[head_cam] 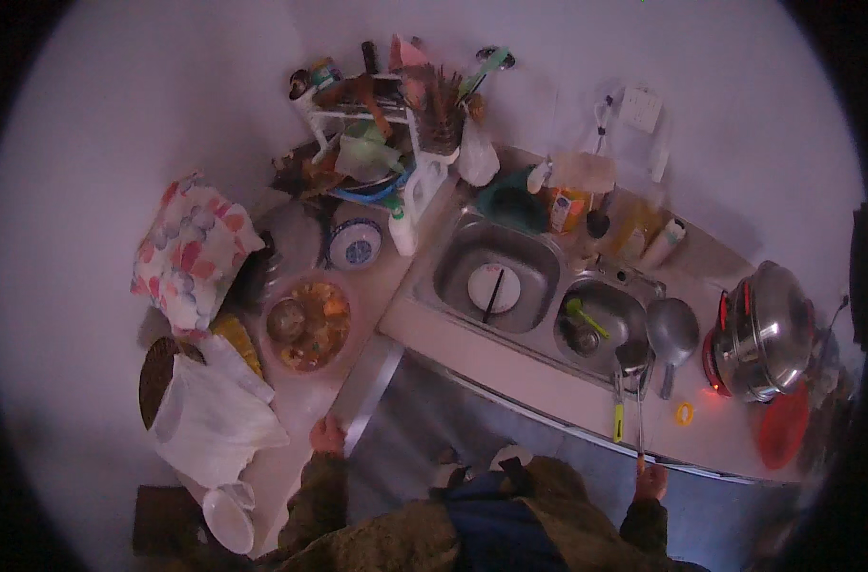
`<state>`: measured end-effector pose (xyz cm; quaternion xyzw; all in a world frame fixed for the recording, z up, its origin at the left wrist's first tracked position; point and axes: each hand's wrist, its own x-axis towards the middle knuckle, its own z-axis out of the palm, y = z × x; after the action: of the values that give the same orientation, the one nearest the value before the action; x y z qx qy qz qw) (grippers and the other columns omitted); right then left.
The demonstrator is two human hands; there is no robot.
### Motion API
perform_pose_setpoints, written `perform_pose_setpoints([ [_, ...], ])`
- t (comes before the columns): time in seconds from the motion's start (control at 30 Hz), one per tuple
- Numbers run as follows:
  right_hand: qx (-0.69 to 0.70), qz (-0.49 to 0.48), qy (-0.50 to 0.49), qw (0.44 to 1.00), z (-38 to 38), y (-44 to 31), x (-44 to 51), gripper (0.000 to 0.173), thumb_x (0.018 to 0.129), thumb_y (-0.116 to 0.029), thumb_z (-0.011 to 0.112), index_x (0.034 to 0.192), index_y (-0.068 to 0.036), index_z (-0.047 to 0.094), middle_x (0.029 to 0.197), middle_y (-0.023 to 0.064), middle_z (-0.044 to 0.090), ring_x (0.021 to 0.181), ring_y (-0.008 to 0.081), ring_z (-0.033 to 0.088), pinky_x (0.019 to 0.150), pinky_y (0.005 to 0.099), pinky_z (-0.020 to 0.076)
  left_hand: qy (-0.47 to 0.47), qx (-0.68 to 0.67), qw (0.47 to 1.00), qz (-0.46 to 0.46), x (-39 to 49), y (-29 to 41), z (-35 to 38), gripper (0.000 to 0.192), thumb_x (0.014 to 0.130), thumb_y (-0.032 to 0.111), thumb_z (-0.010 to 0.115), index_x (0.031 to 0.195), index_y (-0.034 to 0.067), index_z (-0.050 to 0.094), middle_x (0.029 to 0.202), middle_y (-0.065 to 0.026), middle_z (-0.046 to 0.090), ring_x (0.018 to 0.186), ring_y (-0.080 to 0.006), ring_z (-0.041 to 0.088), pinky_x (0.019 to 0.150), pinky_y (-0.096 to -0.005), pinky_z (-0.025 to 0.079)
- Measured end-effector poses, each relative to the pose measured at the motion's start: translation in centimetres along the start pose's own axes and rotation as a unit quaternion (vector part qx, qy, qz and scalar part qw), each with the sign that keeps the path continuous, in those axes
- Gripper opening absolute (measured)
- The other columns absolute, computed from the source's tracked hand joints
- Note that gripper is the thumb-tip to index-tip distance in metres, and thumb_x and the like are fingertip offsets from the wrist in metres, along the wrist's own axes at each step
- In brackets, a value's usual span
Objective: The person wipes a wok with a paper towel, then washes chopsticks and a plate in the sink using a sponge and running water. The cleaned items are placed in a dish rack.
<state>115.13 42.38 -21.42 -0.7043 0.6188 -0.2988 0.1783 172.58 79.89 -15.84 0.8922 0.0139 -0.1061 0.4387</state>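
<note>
My right hand [650, 482] is closed round the handle end of a metal ladle [641, 415], at the front edge of the counter. The ladle's dark bowl [631, 355] lies at the rim of the smaller sink basin [570, 336]. Beside its shaft is a utensil with a yellow-green handle [618, 423]. My left hand [328, 435] rests at the edge of the left counter, its fingers too blurred to read. Ahead of it stands a pink basin [271, 350] of mixed food pieces, with a round bowl-like thing [286, 320] inside.
A white plate [505, 294] with a dark stick across it lies in the larger sink basin [452, 250]. A large metal scoop [671, 325] and a lidded steel pot [763, 336] stand right. White bags [212, 422], a patterned bag [191, 257] and a utensil rack [362, 114] line the left.
</note>
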Motion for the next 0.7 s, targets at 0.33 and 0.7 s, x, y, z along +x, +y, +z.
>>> perform_pose_setpoints([
  [0.33, 0.11, 0.006, -0.058, 0.992, 6.1, -11.2, 4.5, 0.019, 0.088, -0.019, 0.052, 0.08, -0.002, 0.054, 0.07, 0.008, 0.053, 0.065, 0.0176, 0.051, 0.063, 0.0314, 0.0425, -0.204, -0.223, 0.945, 0.123, 9.5, 20.8, 10.4, 0.023, 0.089, 0.019, 0.052, 0.102, 0.0, 0.055, 0.078, -0.0066, 0.059, 0.068, -0.0141, 0.055, 0.061, -0.0291, 0.046],
  [0.7, 0.209, 0.163, -0.111, 0.958, 6.5, -14.1, 0.3, 0.021, 0.088, -0.021, 0.053, 0.078, -0.002, 0.053, 0.064, 0.0054, 0.055, 0.057, 0.0146, 0.053, 0.053, 0.0307, 0.0464, -0.14, -0.151, 0.902, 0.38, 19.6, 36.9, 17.1, 0.019, 0.087, 0.012, 0.056, 0.105, 0.003, 0.055, 0.083, -0.0018, 0.055, 0.07, -0.0098, 0.052, 0.063, -0.0253, 0.043],
])
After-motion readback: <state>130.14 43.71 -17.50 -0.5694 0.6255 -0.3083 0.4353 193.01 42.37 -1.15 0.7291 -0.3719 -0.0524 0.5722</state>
